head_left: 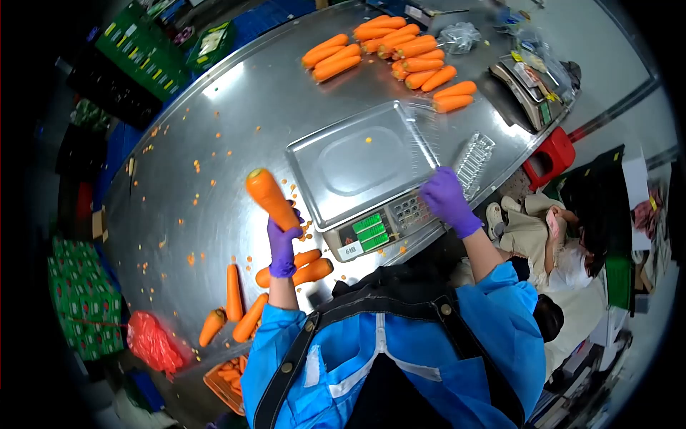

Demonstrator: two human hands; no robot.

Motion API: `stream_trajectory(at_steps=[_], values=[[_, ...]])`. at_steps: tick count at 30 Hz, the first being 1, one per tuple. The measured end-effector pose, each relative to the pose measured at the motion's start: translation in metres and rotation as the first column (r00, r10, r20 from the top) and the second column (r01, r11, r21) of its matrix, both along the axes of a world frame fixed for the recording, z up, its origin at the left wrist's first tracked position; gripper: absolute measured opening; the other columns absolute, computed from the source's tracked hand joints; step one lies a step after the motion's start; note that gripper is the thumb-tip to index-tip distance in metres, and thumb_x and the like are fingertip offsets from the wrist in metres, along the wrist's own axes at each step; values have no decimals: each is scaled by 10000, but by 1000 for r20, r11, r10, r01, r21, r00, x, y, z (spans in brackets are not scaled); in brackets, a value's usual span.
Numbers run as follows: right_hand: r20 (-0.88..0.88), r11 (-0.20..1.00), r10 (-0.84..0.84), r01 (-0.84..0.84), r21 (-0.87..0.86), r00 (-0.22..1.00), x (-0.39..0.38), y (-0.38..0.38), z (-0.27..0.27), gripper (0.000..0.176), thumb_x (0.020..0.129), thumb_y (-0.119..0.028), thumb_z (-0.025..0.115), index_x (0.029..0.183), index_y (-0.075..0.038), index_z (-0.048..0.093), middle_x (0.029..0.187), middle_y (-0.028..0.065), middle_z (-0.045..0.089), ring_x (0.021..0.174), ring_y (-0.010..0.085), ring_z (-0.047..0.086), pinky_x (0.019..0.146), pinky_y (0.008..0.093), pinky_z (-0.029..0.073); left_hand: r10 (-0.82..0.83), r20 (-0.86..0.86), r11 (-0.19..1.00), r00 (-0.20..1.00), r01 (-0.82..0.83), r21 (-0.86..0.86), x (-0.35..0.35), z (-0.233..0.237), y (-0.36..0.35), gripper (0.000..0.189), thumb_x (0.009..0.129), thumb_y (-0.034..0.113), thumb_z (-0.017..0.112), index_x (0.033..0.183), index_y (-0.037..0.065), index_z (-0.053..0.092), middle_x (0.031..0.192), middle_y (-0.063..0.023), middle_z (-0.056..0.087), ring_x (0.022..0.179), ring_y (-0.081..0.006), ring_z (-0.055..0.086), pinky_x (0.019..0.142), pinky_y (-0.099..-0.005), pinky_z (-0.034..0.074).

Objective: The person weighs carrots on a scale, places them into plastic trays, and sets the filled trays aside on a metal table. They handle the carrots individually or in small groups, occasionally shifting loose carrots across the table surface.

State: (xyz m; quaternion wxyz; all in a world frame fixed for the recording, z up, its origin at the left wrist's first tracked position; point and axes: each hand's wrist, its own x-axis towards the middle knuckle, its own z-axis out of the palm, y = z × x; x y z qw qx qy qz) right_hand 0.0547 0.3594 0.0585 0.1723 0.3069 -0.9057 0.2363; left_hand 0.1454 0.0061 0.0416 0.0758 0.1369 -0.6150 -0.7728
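Note:
My left hand (pixel 284 243), in a purple glove, holds a carrot (pixel 271 197) upright above the steel table (pixel 214 129), just left of the scale. My right hand (pixel 446 199), also gloved in purple, rests at the right edge of the scale (pixel 361 179), its fingers on a clear plastic tray (pixel 429 136) that lies partly over the scale's empty pan. The scale's green display faces me.
A heap of carrots (pixel 400 53) lies at the table's far side. Several more carrots (pixel 246 300) lie near my left elbow. Clear trays (pixel 475 161) are stacked right of the scale. A red stool (pixel 550 157) and a seated person (pixel 564 243) are at right. Orange scraps dot the table.

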Motion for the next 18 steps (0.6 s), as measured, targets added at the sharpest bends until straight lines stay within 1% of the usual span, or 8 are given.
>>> stream_trajectory(at_steps=[2, 6, 7, 9, 11, 13, 16, 18], values=[[79, 941, 328, -333, 62, 941, -2, -33, 5, 171, 631, -62, 636, 791, -121, 636, 824, 34, 576, 910, 232, 547, 982, 417, 330, -26, 4, 998, 1000, 26, -56, 0, 1, 2, 533, 597, 1, 555, 1125, -10, 486, 886, -65, 561, 795, -150, 560, 693, -259, 474], [135, 875, 405, -426, 230, 905, -34, -57, -21, 335, 673, -6, 570, 959, -162, 645, 1004, 37, 593, 1092, 232, 481, 1021, 433, 290, -54, 73, 944, 996, 75, -323, -10, -1, 2, 521, 606, -74, 571, 1116, 14, 516, 893, -71, 594, 798, -144, 577, 701, -263, 483], [129, 869, 418, -437, 231, 899, -38, -56, -29, 335, 673, -6, 570, 959, -162, 645, 1004, 37, 593, 1092, 232, 481, 1021, 433, 290, -73, -115, 893, 991, 14, -449, -16, -9, 3, 495, 599, -83, 556, 1083, 14, 544, 908, -76, 612, 830, -170, 596, 742, -285, 483], [78, 931, 334, -341, 126, 939, -48, -57, -37, 430, 692, 21, 522, 1067, -170, 610, 1066, 61, 579, 1090, 259, 479, 1018, 433, 291, -99, -130, 868, 987, 21, -497, -27, -11, 8, 479, 590, -93, 526, 1051, 27, 571, 928, -96, 626, 888, -210, 604, 790, -297, 471], [80, 952, 294, -299, 62, 952, -49, -56, -39, 502, 698, 50, 480, 1147, -155, 568, 1111, 99, 561, 1076, 285, 483, 995, 423, 311, -156, -183, 660, 971, -35, -750, -43, -17, 11, 462, 585, -51, 537, 1028, 64, 600, 949, -139, 620, 918, -316, 586, 815, -359, 460], [115, 995, 77, -69, -76, 990, -43, -54, -40, 519, 689, 68, 462, 1164, -121, 551, 1087, 128, 564, 1043, 297, 501, 961, 404, 340, -275, -179, 505, 944, -17, -863, -61, 3, 22, 416, 586, -3, 566, 992, 76, 613, 916, -139, 617, 877, -330, 576, 792, -394, 447], [144, 976, 17, 15, -216, 989, -36, -47, -51, 589, 665, 111, 415, 1208, -93, 521, 1064, 152, 569, 1013, 318, 514, 931, 395, 372, -407, -218, 372, 887, -57, -927, -98, -4, 44, 340, 593, 12, 574, 924, 74, 619, 841, -127, 603, 827, -319, 561, 766, -395, 424], [227, 927, -19, 103, -362, 974, -37, -45, -58, 669, 639, 148, 359, 1256, -82, 480, 1095, 160, 556, 1052, 321, 505, 956, 381, 371, -490, -119, 231, 863, -3, -973, -117, -5, 65, 401, 578, 25, 593, 973, 95, 604, 903, -103, 605, 876, -296, 551, 825, -384, 403]])
